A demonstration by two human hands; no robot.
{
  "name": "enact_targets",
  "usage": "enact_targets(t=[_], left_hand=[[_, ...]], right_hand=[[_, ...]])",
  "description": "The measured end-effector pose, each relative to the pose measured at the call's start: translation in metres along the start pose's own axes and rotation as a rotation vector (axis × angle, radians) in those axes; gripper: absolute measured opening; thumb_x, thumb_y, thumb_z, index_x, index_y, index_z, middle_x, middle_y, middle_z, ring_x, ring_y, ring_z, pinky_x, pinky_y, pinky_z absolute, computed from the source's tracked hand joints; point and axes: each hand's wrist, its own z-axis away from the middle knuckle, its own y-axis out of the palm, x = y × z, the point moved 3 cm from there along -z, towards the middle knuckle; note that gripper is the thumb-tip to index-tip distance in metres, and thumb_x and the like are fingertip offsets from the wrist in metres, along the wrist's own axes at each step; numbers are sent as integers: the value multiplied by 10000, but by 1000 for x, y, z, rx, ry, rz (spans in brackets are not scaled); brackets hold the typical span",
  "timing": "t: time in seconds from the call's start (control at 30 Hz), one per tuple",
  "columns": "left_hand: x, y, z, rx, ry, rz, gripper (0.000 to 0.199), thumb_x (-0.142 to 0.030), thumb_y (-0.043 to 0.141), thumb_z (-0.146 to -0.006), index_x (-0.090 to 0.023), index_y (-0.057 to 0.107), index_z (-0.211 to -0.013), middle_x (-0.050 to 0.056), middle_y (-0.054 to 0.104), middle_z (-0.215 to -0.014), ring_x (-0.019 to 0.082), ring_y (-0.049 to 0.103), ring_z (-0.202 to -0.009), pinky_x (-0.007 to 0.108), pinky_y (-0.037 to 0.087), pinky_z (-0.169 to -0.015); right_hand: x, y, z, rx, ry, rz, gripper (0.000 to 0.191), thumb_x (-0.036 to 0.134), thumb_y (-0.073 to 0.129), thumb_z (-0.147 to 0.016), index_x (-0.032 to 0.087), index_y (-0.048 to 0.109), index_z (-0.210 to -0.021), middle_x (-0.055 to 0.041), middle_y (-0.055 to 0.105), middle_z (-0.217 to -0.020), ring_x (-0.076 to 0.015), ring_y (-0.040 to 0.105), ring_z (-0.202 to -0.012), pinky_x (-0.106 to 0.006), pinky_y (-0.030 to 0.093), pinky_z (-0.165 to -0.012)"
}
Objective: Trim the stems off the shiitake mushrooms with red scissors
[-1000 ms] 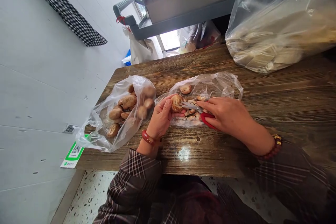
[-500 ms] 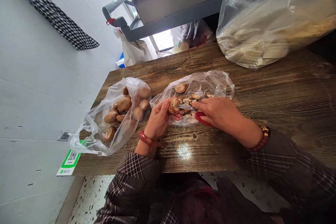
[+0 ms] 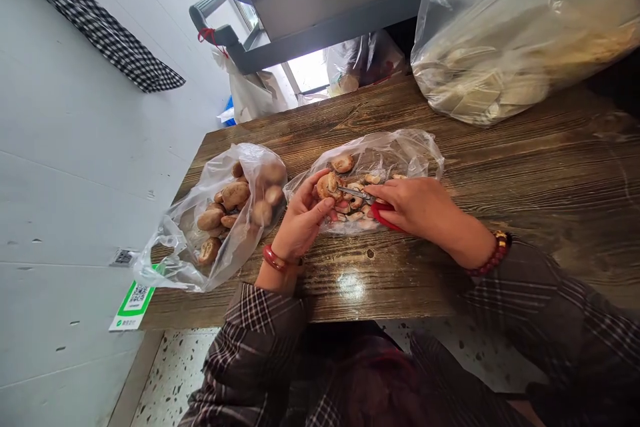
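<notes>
My left hand [image 3: 306, 213] is closed on a brown mushroom [image 3: 329, 185], its underside and stem turned up to the right. My right hand [image 3: 417, 205] grips red-handled scissors [image 3: 363, 196], whose blades point left and reach the mushroom's stem. Under both hands lies a clear plastic bag [image 3: 395, 147] with cut mushroom pieces [image 3: 356, 216] and a whole mushroom [image 3: 343, 163] on it. To the left, a second plastic bag [image 3: 175, 273] holds several whole brown mushrooms [image 3: 235, 195].
A large clear bag of pale, flat pieces [image 3: 495, 90] sits at the wooden table's [image 3: 320, 280] back right. A grey metal frame with a handle [image 3: 210, 7] stands behind the table. At the left corner is a green-and-white QR card [image 3: 133, 303], beside the white wall [image 3: 60, 213].
The mushroom in my left hand has turned so its stem faces the scissors. My right hand has shifted slightly, and the scissor blades now show more plainly.
</notes>
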Motion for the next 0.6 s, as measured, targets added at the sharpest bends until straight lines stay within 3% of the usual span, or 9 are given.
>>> enact_targets(t=[0.23, 0.4, 0.5, 0.6], left_hand=[[-2, -11, -4, -116, 4, 84, 402, -474, 789, -869, -182, 743, -1140, 85, 777, -1042, 143, 714, -722, 202, 538, -526], [-1, -9, -3, -39, -71, 91, 437, -496, 789, -866, -138, 749, -1113, 119, 793, -1046, 215, 766, -857, 275, 630, -678], [-2, -6, -1, 28, -89, 80, 509, -464, 809, -859, -140, 713, -1240, 132, 788, -1091, 215, 776, -856, 225, 588, -594], [-2, -5, 0, 81, -107, 97, 517, -510, 800, -860, -154, 694, -1219, 120, 795, -1003, 186, 766, -727, 187, 524, -491]], right_hand=[[-7, -9, 2, -173, -84, -46, 351, 274, 651, -961, 195, 733, -1293, -107, 773, -1045, -244, 677, -913, -338, 437, -751], [-12, -10, 3, -293, -50, -39, 360, 280, 633, -971, 210, 720, -1313, -102, 763, -1054, -257, 668, -922, -358, 456, -774], [-13, -10, 4, -331, -37, -7, 364, 261, 601, -986, 210, 710, -1329, -105, 753, -1047, -272, 662, -944, -384, 465, -808], [-14, -11, 4, -334, -27, 11, 379, 225, 569, -997, 217, 694, -1354, -108, 747, -1054, -278, 657, -952, -400, 472, -822]])
